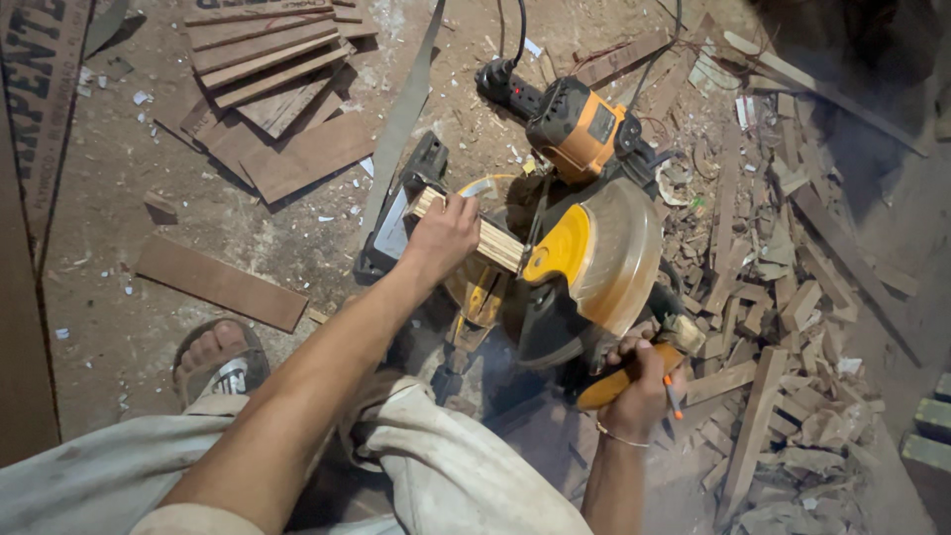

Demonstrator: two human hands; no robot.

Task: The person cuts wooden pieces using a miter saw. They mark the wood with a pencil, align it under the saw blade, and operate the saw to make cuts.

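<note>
left hand (pixel 443 230) presses wood strip (pixel 468 230) at 10 o'clock | right hand (pixel 639 376) grips saw handle (pixel 622 381) | strip looks light, stiff; hold far end

A yellow miter saw (pixel 565 258) sits at centre on the dusty floor (pixel 129 198). The left hand (pixel 443 234) presses a wooden strip (pixel 475 233) on its bed; the right hand (pixel 639 381), at five o'clock, grips the orange saw handle (pixel 609 386). Offcuts (pixel 783 327) pile at three o'clock, stacked boards (pixel 267 79) at eleven, a sandalled foot (pixel 220 359) at eight.
</note>
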